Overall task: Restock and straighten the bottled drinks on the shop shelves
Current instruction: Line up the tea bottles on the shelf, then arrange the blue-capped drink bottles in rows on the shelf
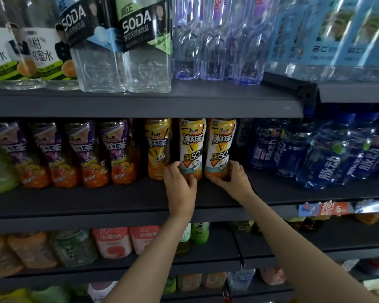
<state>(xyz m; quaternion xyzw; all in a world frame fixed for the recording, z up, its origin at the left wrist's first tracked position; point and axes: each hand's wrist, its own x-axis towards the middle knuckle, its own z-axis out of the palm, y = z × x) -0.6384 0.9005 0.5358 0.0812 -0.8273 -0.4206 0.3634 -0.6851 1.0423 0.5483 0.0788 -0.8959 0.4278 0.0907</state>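
Hands (179,182) (232,178) grip two tea bottles (192,147) (220,147), seemingly touching, beside blue bottles (328,154).

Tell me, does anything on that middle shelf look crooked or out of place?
Yes. The blue bottles at the right lean sideways instead of standing straight. The all-yellow tea bottle sits further back than the two white-label tea bottles gripped by the left hand and right hand. Nothing looks spilled.
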